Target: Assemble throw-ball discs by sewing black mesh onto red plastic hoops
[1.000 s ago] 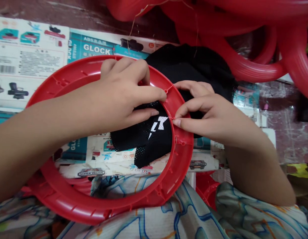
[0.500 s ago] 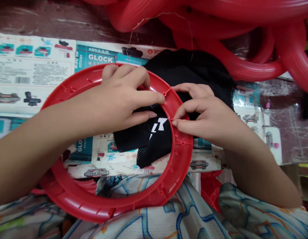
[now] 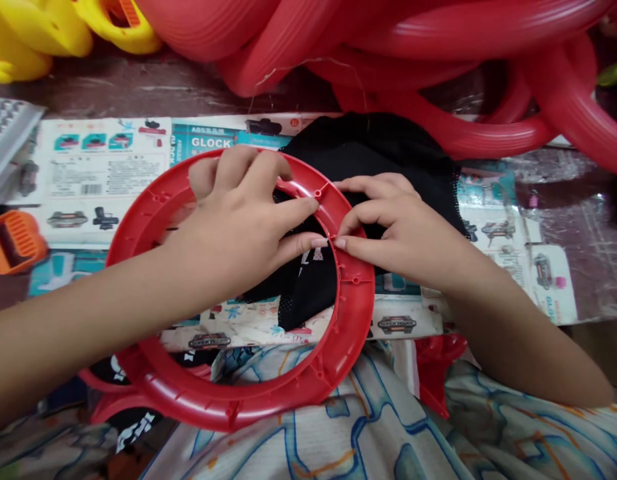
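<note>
Spanning the printed cardboard [image 3: 103, 167] on the desk [image 3: 193, 97] and the patterned clothing [image 3: 373, 427], the red ring [image 3: 353, 300] is overlapping a soft-looking black cloth [image 3: 373, 143]. The left hand [image 3: 238, 220] is bending its fingers over the ring, its thumb near the inner edge; I cannot tell whether it is gripping. The right hand [image 3: 398, 227] is bringing thumb and forefinger nearly together at the ring's channel, any grip being unclear. The ring is looking light, stiff and slick, its edges probably offering the surest hold.
</note>
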Available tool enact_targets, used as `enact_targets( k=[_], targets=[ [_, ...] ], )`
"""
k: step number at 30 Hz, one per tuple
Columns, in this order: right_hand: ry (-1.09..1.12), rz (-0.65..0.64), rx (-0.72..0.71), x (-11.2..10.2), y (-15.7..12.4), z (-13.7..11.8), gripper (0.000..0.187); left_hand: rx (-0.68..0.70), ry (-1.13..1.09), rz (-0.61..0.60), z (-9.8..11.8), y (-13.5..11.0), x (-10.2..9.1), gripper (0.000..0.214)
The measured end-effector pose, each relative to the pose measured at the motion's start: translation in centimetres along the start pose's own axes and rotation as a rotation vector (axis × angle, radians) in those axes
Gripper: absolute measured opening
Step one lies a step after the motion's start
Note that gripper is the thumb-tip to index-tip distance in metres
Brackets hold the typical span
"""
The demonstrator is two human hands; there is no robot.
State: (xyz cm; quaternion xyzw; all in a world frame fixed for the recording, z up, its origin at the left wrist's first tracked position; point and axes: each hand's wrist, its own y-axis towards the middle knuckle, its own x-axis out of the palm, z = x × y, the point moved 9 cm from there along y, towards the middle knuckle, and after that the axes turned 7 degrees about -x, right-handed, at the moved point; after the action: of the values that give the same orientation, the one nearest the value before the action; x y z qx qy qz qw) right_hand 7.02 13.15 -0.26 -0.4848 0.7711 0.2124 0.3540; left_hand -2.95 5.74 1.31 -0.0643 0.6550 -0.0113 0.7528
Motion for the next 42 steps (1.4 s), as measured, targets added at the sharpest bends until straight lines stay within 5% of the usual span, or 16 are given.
enact_targets(
  k=[4, 8, 14, 20, 23, 27, 32, 35, 39, 42],
  targets=[
    [0.004, 0.031, -0.067, 0.1, -0.1, -0.4, 0.01, -0.103, 0.059, -0.095, 0.7, -0.8, 0.4, 0.055],
    [0.0, 0.055, -0.101, 0.4, -0.3, -0.9, 0.012, -0.231, -0.227, -0.321, 1.2, -1.0, 2.7, 0.049],
    [-0.034, 0.049, -0.132, 0.8, -0.6, -1.3, 0.008, -0.279, -0.597, -0.274, 1.5, -1.1, 3.2, 0.031],
    [0.117, -0.085, -0.276, 0.2, -0.6, -1.4, 0.014, -0.317, -0.619, -0.334, 1.8, -1.8, 3.3, 0.022],
    [0.314, 0.022, -0.2, -1.5, -0.5, -0.4, 0.013, -0.326, -0.511, -0.331, 1.8, -1.8, 2.9, 0.02],
    [0.336, 0.303, -0.068, -3.4, -0.6, 1.0, 0.012, -0.206, -0.322, -0.387, 2.3, -2.4, 3.0, 0.031],
    [0.34, 0.268, 0.063, -2.1, 0.4, 2.0, 0.036, -0.018, -0.245, -0.505, 3.2, -5.1, 4.5, 0.046],
    [0.383, 0.257, -0.001, -2.1, 0.8, 1.6, 0.04, 0.115, -0.153, -0.527, 4.0, -6.4, 5.5, 0.049],
    [0.313, 0.162, -0.263, -2.1, 0.9, -1.0, 0.016, 0.307, -0.119, -0.321, 5.1, -6.4, 4.5, 0.044],
    [0.296, 0.093, -0.31, -1.8, 1.0, -1.6, 0.005, 0.384, -0.135, -0.106, 4.9, -6.1, 2.9, 0.036]
  ],
)
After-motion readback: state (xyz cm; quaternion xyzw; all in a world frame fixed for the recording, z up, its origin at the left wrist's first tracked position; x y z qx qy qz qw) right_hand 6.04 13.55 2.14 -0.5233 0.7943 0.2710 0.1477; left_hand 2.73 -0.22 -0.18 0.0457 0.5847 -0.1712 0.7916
